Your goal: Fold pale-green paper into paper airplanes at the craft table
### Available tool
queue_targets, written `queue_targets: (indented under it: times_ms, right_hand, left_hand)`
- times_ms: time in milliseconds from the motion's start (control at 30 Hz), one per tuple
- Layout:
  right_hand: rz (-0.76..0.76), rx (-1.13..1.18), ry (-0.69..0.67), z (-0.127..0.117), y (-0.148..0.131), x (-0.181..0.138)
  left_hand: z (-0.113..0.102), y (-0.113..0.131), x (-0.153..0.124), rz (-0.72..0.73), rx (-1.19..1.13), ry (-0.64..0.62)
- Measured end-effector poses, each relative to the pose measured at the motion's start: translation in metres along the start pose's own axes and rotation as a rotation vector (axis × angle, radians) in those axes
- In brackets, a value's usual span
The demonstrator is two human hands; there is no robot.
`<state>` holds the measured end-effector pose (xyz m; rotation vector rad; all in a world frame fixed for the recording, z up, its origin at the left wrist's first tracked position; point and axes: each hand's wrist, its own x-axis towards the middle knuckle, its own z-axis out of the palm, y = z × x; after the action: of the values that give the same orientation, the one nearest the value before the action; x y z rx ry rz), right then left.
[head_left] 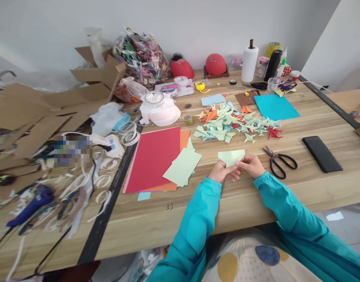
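A folded piece of pale green paper (231, 156) is held just above the table's front part. My left hand (222, 171) pinches its lower left side, and the fingers of my right hand (252, 166) close on its lower right corner. Beyond the hands lies a heap of folded paper shapes (223, 121), mostly pale green with some orange, blue and red. To the left, pale green sheets (182, 166) rest on a stack of red and orange paper (156, 156). Black-handled scissors (278, 160) lie to the right of my right hand.
A black phone (322, 153) lies at the right, and a turquoise sheet (276, 107) behind it. Cardboard, cables and a blue glue gun (35, 203) crowd the left. A white bottle (250, 62), red domed objects (215, 64) and a stuffed plastic bag (141, 56) stand along the wall.
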<state>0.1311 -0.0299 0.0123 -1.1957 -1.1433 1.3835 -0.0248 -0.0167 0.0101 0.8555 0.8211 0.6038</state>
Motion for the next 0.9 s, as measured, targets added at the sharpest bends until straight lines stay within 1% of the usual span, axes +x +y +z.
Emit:
queue_targets:
  times_ms: [133, 333, 467, 600, 767, 833, 900]
  right_hand:
    - [-0.024, -0.044, 0.034, -0.0005, 0.0028, 0.0006]
    - [0.035, -0.022, 0.087, -0.0028, 0.0039, 0.0021]
    - [0.016, -0.018, 0.122, -0.0058, 0.0051, 0.0043]
    - [0.026, -0.017, 0.108, -0.0066, 0.0056, 0.0045]
    - [0.050, -0.008, 0.090, -0.0065, 0.0032, 0.0032]
    - [0.043, -0.013, 0.056, -0.0062, 0.0021, 0.0029]
    - [0.026, -0.025, 0.020, -0.0055, 0.0011, 0.0026]
  left_hand:
    - [0.0018, -0.0007, 0.0000, -0.015, 0.026, 0.022]
    - [0.0006, 0.0018, -0.0006, -0.040, 0.013, 0.012]
    - [-0.0012, 0.0007, 0.0007, -0.011, 0.002, 0.022]
    - [-0.0018, -0.0010, 0.0017, 0.032, 0.006, 0.037]
    - [0.0000, 0.0000, -0.0001, 0.024, -0.003, 0.010]
    - [0.0020, -0.0002, -0.0002, 0.025, -0.003, 0.003]
    - [0.0040, -0.0011, 0.0006, 0.038, -0.006, 0.020]
